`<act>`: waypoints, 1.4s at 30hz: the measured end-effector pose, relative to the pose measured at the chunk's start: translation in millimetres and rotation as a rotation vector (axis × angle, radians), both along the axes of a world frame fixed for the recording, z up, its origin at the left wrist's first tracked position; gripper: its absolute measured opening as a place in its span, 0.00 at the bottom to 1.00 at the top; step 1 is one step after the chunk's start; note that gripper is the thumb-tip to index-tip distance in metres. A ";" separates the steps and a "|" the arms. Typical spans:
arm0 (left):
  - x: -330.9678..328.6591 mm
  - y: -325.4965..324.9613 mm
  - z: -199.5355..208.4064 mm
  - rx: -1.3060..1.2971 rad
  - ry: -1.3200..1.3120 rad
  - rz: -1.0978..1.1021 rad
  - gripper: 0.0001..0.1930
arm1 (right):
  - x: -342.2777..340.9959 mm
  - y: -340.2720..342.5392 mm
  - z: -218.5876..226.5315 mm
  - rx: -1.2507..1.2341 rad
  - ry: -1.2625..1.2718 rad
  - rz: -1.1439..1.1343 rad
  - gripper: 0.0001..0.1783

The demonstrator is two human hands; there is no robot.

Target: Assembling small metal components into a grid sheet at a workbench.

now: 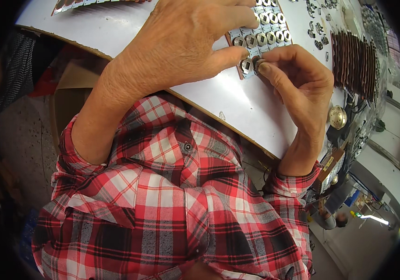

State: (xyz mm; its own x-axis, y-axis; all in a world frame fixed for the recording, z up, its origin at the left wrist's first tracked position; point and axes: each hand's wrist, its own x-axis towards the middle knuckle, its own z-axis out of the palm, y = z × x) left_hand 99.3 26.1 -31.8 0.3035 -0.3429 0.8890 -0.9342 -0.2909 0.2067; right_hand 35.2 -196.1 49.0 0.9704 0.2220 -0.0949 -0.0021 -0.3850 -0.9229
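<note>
Your left forearm [99, 109] comes up over the near edge of the table [200, 98] and slants toward the right, so your left hand [176, 51] lies with its back turned upward. Its thumb is stretched out straight, the tip close to a silver piece [246, 66] at the near end of the board [248, 76]; whether it touches this piece, I cannot tell. Its fingers reach across the board, well apart from the thumb, so this grip is spread, and I cannot see anything held in it.

Your right hand [305, 81] comes from the other side, with the wrist raised over the table and bent inward to the left. Here the grip is closed: thumb and forefinger pinch a small round part [258, 63], the other fingers being curled behind. The part is at the near end of the board, just to the right of the silver piece.

The board lies in from the near edge of the table, and carries round silver pieces in rows. Toward the table's right side stand dark brown strips [354, 65], packed closely, with loose metal parts [319, 32] near them.
</note>
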 end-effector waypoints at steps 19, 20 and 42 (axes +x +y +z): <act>20.0 -15.3 -17.6 -0.266 -0.152 -0.179 0.17 | 17.6 -24.4 -12.4 -0.138 -0.360 -0.288 0.08; 22.7 -18.4 -19.1 -0.275 -0.157 -0.187 0.17 | 23.6 -39.6 -13.5 -0.253 -0.407 -0.353 0.09; 33.6 -33.2 -28.9 -0.481 -0.215 -0.357 0.19 | 23.4 -74.1 3.5 -0.578 -0.136 -0.302 0.08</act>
State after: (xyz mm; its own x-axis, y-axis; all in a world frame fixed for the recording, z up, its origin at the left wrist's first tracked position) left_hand 132.9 -7.2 -60.7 0.0417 0.0632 0.9971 -0.9916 0.1245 0.0336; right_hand 58.6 -270.2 52.5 0.9937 -0.1114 0.0109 -0.0855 -0.8184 -0.5682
